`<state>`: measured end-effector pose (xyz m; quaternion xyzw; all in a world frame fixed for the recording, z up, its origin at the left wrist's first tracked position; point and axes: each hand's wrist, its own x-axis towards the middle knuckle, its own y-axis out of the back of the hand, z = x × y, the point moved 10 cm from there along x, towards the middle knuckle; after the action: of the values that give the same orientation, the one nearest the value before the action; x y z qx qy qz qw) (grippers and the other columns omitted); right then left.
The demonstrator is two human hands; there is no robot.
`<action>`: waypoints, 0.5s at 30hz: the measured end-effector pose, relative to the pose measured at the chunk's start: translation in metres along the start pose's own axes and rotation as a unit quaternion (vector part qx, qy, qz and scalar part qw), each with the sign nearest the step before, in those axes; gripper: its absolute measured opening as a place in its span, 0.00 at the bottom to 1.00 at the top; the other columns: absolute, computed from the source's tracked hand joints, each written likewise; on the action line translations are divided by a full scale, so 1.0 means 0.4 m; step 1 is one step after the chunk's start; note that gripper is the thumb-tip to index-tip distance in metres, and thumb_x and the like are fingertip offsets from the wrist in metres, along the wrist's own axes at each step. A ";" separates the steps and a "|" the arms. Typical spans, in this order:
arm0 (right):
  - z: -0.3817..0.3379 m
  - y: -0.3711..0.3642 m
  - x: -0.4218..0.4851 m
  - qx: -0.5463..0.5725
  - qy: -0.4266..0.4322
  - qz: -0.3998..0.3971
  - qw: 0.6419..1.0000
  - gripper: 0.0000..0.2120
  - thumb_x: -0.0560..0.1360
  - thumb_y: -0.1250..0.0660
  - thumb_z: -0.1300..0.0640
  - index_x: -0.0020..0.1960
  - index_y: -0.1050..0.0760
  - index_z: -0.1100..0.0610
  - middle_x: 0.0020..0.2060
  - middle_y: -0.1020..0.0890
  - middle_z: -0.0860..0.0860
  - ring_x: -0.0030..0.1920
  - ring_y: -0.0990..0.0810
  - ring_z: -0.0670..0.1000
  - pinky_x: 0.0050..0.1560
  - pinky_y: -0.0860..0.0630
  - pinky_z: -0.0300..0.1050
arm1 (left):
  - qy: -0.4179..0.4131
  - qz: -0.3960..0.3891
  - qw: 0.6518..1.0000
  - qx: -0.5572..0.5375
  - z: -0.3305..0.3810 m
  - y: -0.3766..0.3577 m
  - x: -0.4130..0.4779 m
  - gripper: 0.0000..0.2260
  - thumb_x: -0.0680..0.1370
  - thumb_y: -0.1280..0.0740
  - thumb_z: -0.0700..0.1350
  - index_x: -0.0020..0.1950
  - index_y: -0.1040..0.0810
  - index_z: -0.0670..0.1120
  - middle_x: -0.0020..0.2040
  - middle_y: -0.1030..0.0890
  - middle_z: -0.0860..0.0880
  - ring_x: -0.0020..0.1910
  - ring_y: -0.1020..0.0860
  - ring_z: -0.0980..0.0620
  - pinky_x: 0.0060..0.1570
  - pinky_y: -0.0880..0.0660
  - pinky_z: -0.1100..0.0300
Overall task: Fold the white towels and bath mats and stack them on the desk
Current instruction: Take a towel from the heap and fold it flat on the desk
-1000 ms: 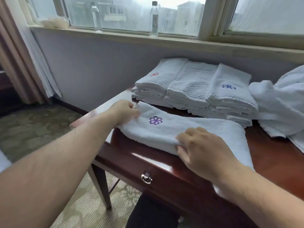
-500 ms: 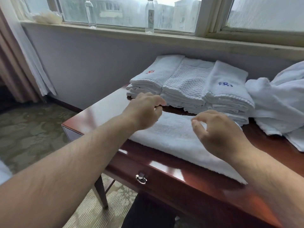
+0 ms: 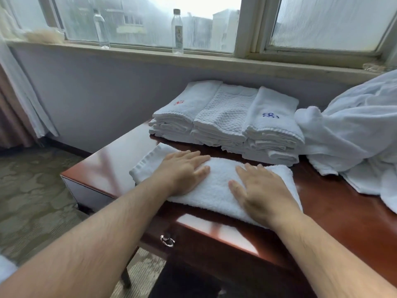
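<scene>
Head view is showing both hands pressing flat on a folded white towel (image 3: 217, 186) that is lying along the near edge of the tabletop (image 3: 343, 211), toward its near left corner. The left hand (image 3: 184, 171) is resting on the towel's left half and the right hand (image 3: 260, 190) on its right half. Each grip is released, fingers straight and spread, holding nothing.

At the far edge three neat stacks are sitting side by side, touching: a red-embroidered towel stack (image 3: 187, 106), a waffle-textured bath mat stack (image 3: 227, 110), and a blue-embroidered towel stack (image 3: 272, 117). Much of the work is looking done.

A rumpled pile of white linen (image 3: 354, 130) is spilling over the right side of the tabletop, unfolded. The towel under the hands is probably awaiting one more fold or a lift onto a stack, and that pile is awaiting folding after it.
</scene>
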<state>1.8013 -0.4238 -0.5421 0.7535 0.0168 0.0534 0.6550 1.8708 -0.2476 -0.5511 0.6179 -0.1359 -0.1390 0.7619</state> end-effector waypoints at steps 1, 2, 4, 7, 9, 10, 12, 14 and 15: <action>0.006 0.022 -0.016 -0.004 -0.006 0.039 0.999 0.28 0.81 0.56 0.39 0.73 0.31 0.47 0.74 0.30 0.48 0.77 0.39 0.57 0.77 0.44 0.54 | 0.001 -0.003 1.000 0.002 0.003 -0.003 -0.006 0.27 0.81 0.57 0.67 0.80 0.45 0.64 0.82 0.45 0.57 0.80 0.48 0.54 0.77 0.54 0.51; 0.018 0.041 -0.035 -0.009 -0.023 0.073 0.997 0.26 0.81 0.55 0.41 0.69 0.27 0.47 0.70 0.26 0.47 0.76 0.37 0.57 0.75 0.43 0.54 | 0.002 -0.007 1.000 0.005 0.007 -0.008 -0.013 0.28 0.80 0.58 0.68 0.80 0.46 0.64 0.82 0.46 0.57 0.81 0.49 0.54 0.77 0.54 0.51; 0.053 0.050 -0.065 -0.008 -0.073 0.085 0.994 0.25 0.81 0.55 0.42 0.71 0.28 0.45 0.74 0.30 0.47 0.78 0.42 0.57 0.75 0.46 0.55 | 0.005 -0.011 1.000 0.012 0.019 -0.017 -0.033 0.29 0.79 0.59 0.68 0.80 0.48 0.63 0.82 0.47 0.56 0.81 0.50 0.53 0.78 0.55 0.50; 0.100 0.030 -0.099 0.009 -0.133 0.043 0.990 0.27 0.82 0.55 0.39 0.79 0.41 0.42 0.81 0.45 0.48 0.80 0.50 0.57 0.75 0.45 0.57 | 0.011 -0.014 1.000 0.018 0.043 -0.027 -0.066 0.30 0.79 0.60 0.68 0.81 0.49 0.61 0.83 0.49 0.54 0.81 0.52 0.53 0.78 0.56 0.48; 0.124 0.037 -0.128 0.052 -0.162 0.054 0.984 0.29 0.81 0.51 0.37 0.80 0.44 0.43 0.82 0.48 0.47 0.79 0.46 0.57 0.73 0.41 0.57 | 0.020 -0.012 1.000 0.020 0.057 -0.032 -0.087 0.30 0.80 0.60 0.67 0.81 0.50 0.60 0.83 0.50 0.53 0.81 0.53 0.53 0.78 0.55 0.46; 0.142 0.047 -0.145 0.092 -0.180 0.073 0.977 0.30 0.81 0.47 0.37 0.80 0.44 0.45 0.81 0.46 0.49 0.77 0.41 0.57 0.72 0.38 0.55 | 0.025 -0.009 0.999 0.021 0.062 -0.032 -0.097 0.29 0.80 0.60 0.66 0.81 0.50 0.60 0.83 0.51 0.53 0.81 0.53 0.52 0.78 0.55 0.45; 0.191 0.073 -0.186 0.209 -0.233 0.125 0.942 0.31 0.79 0.39 0.41 0.79 0.39 0.50 0.77 0.36 0.54 0.72 0.33 0.57 0.65 0.34 0.50 | 0.033 -0.003 0.999 0.022 0.070 -0.033 -0.118 0.29 0.81 0.60 0.66 0.81 0.50 0.59 0.83 0.51 0.52 0.81 0.53 0.51 0.78 0.55 0.44; 0.249 0.083 -0.232 0.336 -0.305 0.148 0.879 0.31 0.77 0.33 0.45 0.75 0.33 0.56 0.69 0.26 0.55 0.66 0.27 0.58 0.58 0.32 0.48 | 0.037 0.002 0.999 0.022 0.078 -0.033 -0.135 0.29 0.81 0.60 0.66 0.81 0.50 0.59 0.83 0.51 0.52 0.81 0.52 0.50 0.78 0.55 0.44; 0.271 0.080 -0.255 0.406 -0.339 0.141 0.837 0.29 0.76 0.32 0.45 0.72 0.29 0.59 0.63 0.23 0.55 0.61 0.24 0.58 0.55 0.31 0.48 | 0.037 0.005 0.999 0.021 0.082 -0.032 -0.142 0.29 0.81 0.60 0.66 0.81 0.50 0.59 0.83 0.51 0.52 0.81 0.52 0.50 0.78 0.55 0.44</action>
<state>1.7096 -0.5448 -0.5313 0.9169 -0.2931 -0.1252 0.2404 1.8051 -0.2582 -0.5590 0.6380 -0.1132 -0.1095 0.7537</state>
